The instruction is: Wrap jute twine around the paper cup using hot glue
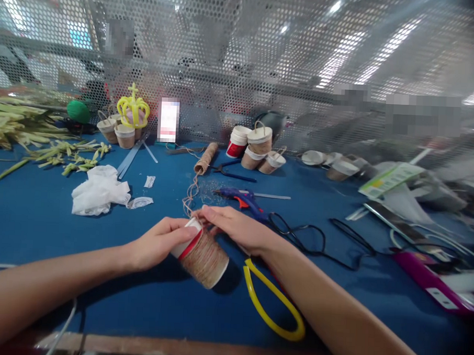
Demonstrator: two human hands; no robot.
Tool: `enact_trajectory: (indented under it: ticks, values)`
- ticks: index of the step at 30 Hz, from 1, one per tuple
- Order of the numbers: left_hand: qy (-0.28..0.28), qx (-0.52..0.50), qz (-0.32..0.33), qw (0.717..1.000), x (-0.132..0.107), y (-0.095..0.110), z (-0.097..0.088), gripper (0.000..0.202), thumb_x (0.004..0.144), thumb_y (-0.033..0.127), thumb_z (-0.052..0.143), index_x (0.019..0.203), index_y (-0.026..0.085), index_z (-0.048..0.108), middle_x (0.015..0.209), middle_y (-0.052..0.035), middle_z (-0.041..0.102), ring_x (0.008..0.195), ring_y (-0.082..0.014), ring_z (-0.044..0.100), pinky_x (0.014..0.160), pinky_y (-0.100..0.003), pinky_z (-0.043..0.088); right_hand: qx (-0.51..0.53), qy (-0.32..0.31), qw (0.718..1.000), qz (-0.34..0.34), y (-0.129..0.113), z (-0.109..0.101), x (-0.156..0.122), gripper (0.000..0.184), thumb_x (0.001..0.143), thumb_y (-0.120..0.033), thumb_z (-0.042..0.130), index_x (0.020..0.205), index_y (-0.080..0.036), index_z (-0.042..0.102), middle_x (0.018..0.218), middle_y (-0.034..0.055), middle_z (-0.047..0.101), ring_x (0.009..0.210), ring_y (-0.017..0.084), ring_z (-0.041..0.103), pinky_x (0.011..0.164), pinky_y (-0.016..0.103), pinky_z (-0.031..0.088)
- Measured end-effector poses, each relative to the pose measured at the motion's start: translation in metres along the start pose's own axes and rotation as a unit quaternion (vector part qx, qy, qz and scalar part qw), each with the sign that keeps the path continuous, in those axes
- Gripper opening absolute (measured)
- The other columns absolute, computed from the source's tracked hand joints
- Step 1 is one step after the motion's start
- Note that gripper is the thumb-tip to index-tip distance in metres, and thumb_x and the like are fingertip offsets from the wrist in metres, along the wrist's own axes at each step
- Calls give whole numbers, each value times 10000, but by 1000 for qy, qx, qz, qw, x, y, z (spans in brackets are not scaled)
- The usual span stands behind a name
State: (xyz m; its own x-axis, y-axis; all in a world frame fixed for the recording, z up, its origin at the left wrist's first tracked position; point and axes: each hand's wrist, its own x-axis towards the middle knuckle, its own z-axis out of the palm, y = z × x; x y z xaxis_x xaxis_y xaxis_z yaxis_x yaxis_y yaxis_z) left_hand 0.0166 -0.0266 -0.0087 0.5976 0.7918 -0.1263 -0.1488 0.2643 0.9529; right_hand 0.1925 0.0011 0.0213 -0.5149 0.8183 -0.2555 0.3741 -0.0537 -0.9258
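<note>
My left hand (161, 242) grips a paper cup (204, 257) by its white and red rim end. The cup lies tilted, and brown twine is wound around most of its side. At the cup's far edge, my right hand (229, 224) has its fingers closed on the twine (191, 191); its fingertips are partly hidden. That strand runs back across the table to a twine roll (207, 158). A blue glue gun (242, 198) with a red trigger lies just beyond my right hand. Below my right forearm is a yellow loop handle (272, 310), partly covered.
Twine-wrapped cups (257, 147) stand at the back near a perforated metal screen (227, 51). Crumpled white material (98, 190) and pale green strips (23, 123) lie left. A black cord (308, 243) crosses to a purple power strip (432, 283) on the right. Pliers (237, 173) lie behind the glue gun.
</note>
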Motion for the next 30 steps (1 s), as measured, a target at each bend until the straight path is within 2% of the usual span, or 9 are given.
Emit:
enact_trajectory:
  ticks: [2,5,7,9,15,21,25,27,30]
  values:
    - [-5,11,-13,1000,-1,-1,1,274,736,374,562,736,103,602,659,4,546,603,-97,430,610,-221,330,75,17,997,-22,1,5,5,258,828,-340,483,917,-150,632,966,70,634,818,116,551,642,220,422]
    - [-8,14,-27,999,-1,-1,3,299,722,401,571,732,103,595,666,-2,550,614,-106,445,612,-228,336,148,52,987,-31,-6,9,12,198,764,-190,576,954,-147,610,839,35,648,616,56,517,512,168,378]
    - [-15,13,-29,999,-1,-1,3,318,714,422,576,729,104,593,667,-6,554,614,-109,450,608,-228,335,183,54,981,-22,-15,9,16,141,746,-127,575,880,-130,618,692,3,628,482,31,451,428,154,331]
    - [-20,13,-27,999,-1,0,3,329,711,439,575,718,110,590,653,0,548,596,-102,439,595,-224,328,201,46,978,-15,-25,9,20,67,750,-100,554,780,-121,610,618,-9,602,447,27,447,412,150,340]
    - [-2,22,-29,999,0,0,2,331,724,453,551,699,124,570,596,18,514,532,-88,394,540,-220,297,210,61,975,-35,-47,12,34,120,788,-84,502,682,-139,521,611,-14,593,474,48,530,417,151,405]
    - [27,31,-24,999,2,0,1,287,749,389,499,699,114,566,610,2,530,548,-101,411,525,-216,306,187,112,975,-41,-48,6,48,145,817,-88,468,685,-144,487,617,-14,581,474,51,532,413,155,411]
    - [-13,40,-7,999,1,2,0,223,760,316,473,699,120,561,642,5,545,591,-109,439,570,-215,337,174,141,974,-38,-45,-7,63,163,820,-83,451,671,-142,478,633,1,586,421,31,463,360,143,351]
    - [-38,53,-14,998,-1,4,1,226,776,315,459,726,122,566,674,1,561,612,-111,452,593,-215,344,163,159,973,-40,-44,-14,72,165,812,-84,463,659,-143,478,626,3,582,401,23,424,338,139,311]
    - [-60,83,-31,994,-3,6,3,258,792,350,453,745,123,566,709,-9,576,648,-119,468,616,-216,354,141,181,972,-43,-45,-25,87,173,798,-86,478,635,-141,492,615,9,576,407,26,424,349,149,315]
